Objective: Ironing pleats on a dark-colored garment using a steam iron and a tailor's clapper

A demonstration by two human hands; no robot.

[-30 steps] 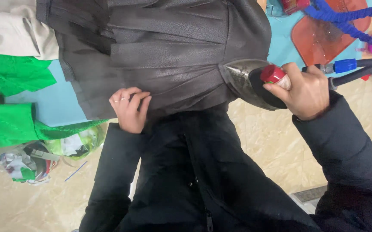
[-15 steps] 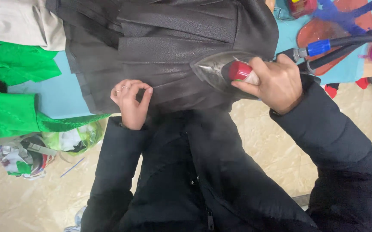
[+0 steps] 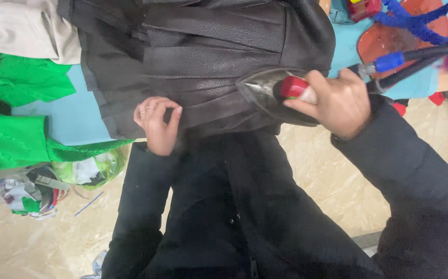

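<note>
A dark pleated skirt lies spread over a light blue ironing board, its hem hanging at the board's near edge, close to the person's body. The right hand is wrapped tight around the red handle of an iron, whose pointed metal sole lies flat on the pleats near the hem, tip turned toward the other hand. The left hand rests on the hem just beside that tip, fingers curled together and pinching the fabric, probably to keep the pleats taut and flat ahead of the hot sole while staying clear of it. A black hose with a blue collar runs from the iron off to the board's right side, above a reddish pad. Green cloth and a pale garment are heaped at the board's left end, out of the iron's path.
</note>
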